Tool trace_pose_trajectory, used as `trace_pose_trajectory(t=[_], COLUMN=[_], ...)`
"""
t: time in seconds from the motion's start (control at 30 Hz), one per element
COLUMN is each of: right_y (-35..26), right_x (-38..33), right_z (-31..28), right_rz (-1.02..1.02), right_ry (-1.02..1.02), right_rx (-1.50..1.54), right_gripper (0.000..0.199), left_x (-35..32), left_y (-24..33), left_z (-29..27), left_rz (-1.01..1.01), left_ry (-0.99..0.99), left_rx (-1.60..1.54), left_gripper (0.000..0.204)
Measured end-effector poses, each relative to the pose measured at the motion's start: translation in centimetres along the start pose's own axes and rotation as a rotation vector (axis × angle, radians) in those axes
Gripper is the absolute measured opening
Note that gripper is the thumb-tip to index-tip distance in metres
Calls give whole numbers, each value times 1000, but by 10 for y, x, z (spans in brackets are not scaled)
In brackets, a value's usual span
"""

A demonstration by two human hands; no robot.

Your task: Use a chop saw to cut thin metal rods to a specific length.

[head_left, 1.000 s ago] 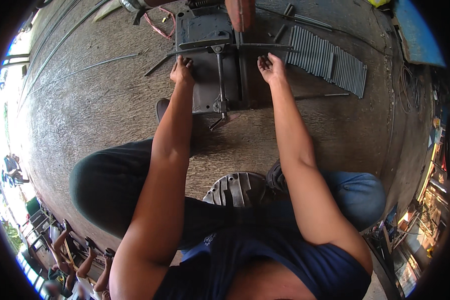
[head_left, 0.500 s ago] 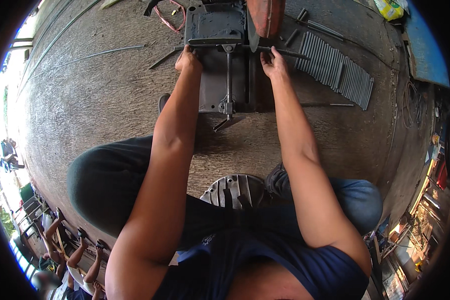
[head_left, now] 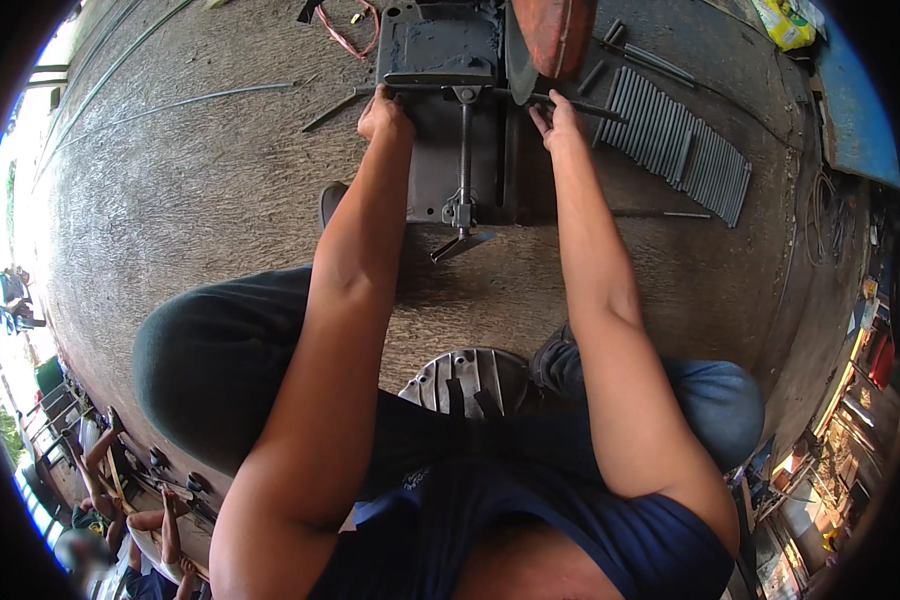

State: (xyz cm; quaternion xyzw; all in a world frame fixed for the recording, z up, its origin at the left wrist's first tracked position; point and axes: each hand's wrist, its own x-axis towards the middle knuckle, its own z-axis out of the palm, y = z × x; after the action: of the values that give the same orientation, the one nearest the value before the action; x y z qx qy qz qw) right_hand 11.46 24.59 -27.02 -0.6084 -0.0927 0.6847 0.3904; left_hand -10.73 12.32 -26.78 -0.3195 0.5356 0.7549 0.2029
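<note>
A chop saw with a dark metal base (head_left: pixel 440 175) and an orange-red blade guard (head_left: pixel 555 40) stands ahead of me. Its grey cutting disc (head_left: pixel 518 65) hangs at the right of the vise. A thin metal rod (head_left: pixel 330 112) lies crosswise through the vise and sticks out on both sides. My left hand (head_left: pixel 385 117) is closed round the rod at the left of the vise. Just right of the disc, my right hand (head_left: pixel 562 120) pinches the rod, its other fingers loosely bent. The clamp screw (head_left: pixel 466 150) runs toward me between my arms.
Many short grey rods (head_left: pixel 670 140) lie in a row on the floor at the right. A ribbed metal cover (head_left: pixel 470 380) sits between my legs. At the left lies a long thin rod (head_left: pixel 205 103); pink cord (head_left: pixel 345 40) is behind it. Other people sit at the lower left.
The view has shifted slightly, moving the saw a little to the right in it. My right hand has edged slightly right and away from me; my left hand keeps its hold.
</note>
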Motion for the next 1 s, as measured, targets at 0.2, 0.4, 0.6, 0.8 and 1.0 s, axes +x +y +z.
trace_pose_trajectory(t=[0.2,0.4,0.6,0.8,1.0], right_y=[-6,-2,5,7,7], right_x=[-1,-5,-1,1,4], right_z=[1,3,2,3,1], right_rz=[-56,-51,-74,-66,-82], right_ry=[-21,-45,-46,-35,-42], right_rx=[-287,-219,-212,-217,-234], right_gripper=[14,13,12,13,14], left_x=[-4,-1,1,5,7], left_y=[1,1,-2,-3,-1], left_z=[0,1,0,-1,-2], left_rz=[-1,-1,-5,16,-56], left_ry=[20,21,46,2,57], left_rx=[18,24,-23,-64,12], left_gripper=[15,15,14,17,17])
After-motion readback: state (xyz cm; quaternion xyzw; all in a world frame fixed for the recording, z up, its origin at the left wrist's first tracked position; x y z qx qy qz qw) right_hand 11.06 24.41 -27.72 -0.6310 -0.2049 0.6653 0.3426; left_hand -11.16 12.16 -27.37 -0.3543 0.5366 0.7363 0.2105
